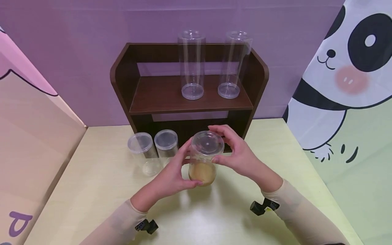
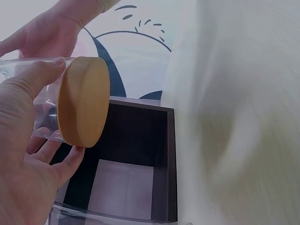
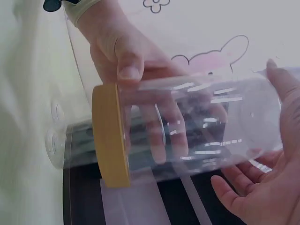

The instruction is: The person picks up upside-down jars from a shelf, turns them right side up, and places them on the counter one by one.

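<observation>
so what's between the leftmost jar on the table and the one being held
Between it and the held jar, the head view shows another jar and the left hand.

I monitor a pale worktop [image 1: 88, 170]. It supports a dark brown shelf unit [image 1: 190, 111] and two upright clear jars [image 1: 166, 140]. The unit's upper board [image 1: 160, 93] carries two clear cylinders [image 1: 192, 61].

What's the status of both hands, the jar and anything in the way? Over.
Left hand gripping jar near lid; right hand gripping upper end. Jar lid-down, clear of table. Possible obstacles: two other jars left, shelf behind.
</observation>
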`<state>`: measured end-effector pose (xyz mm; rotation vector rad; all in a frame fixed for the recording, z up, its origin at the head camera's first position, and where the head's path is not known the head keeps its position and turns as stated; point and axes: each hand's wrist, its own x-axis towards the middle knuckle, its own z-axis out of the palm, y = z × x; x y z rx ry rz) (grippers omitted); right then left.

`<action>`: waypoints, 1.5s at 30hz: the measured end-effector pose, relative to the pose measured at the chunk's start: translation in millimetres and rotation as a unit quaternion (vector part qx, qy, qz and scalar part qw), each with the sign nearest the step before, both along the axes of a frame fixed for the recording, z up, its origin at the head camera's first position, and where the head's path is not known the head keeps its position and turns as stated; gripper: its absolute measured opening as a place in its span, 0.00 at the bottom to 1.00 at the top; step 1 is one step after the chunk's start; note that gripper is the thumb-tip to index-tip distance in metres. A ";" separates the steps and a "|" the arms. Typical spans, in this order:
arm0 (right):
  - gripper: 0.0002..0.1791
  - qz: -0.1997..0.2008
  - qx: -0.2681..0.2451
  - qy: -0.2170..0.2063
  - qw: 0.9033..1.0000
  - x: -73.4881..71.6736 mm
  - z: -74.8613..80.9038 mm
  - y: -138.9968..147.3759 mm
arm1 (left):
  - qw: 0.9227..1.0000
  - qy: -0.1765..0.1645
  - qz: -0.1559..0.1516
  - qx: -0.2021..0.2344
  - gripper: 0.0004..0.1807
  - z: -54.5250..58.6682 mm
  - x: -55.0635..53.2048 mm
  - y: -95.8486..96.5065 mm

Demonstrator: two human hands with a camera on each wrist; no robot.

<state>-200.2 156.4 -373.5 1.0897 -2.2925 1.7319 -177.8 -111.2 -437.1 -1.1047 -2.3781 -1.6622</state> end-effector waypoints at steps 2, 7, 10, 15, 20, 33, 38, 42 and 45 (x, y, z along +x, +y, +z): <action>0.43 -0.005 0.014 -0.012 1.000 2.8 2.6 -2.4 | 1.000 0.000 0.004 -0.006 0.76 -1.3 -0.3 0.2; 0.43 -0.019 0.022 -0.019 0.999 5.4 5.9 -6.3 | 1.000 0.008 0.014 -0.017 0.76 -4.5 -1.9 0.7; 0.43 -0.019 0.020 -0.017 0.999 5.6 6.2 -6.6 | 1.000 0.002 0.018 -0.020 0.76 -6.2 -2.8 0.8; 0.43 -0.013 0.017 -0.015 1.000 4.9 7.2 -5.9 | 0.999 -0.038 0.023 -0.028 0.76 -9.7 -3.5 1.6; 0.43 -0.011 0.018 -0.016 1.000 4.3 7.4 -5.4 | 0.996 -0.077 0.027 -0.040 0.72 -14.9 -4.1 2.1; 0.43 -0.005 0.013 -0.010 1.000 3.2 8.5 -6.9 | 0.992 -0.119 0.020 -0.030 0.55 -33.7 -6.1 3.8; 0.43 0.011 0.011 -0.008 1.000 1.2 7.1 -0.3 | 0.992 -0.115 0.044 -0.042 0.50 -32.0 -3.6 1.1; 0.44 0.038 0.015 -0.010 0.999 -2.1 5.0 12.9 | 0.990 -0.118 0.064 -0.049 0.49 -30.5 -1.9 -4.5; 0.46 0.058 0.033 -0.008 0.998 -6.2 1.2 27.3 | 0.988 -0.124 0.072 -0.049 0.51 -29.7 -0.5 -9.8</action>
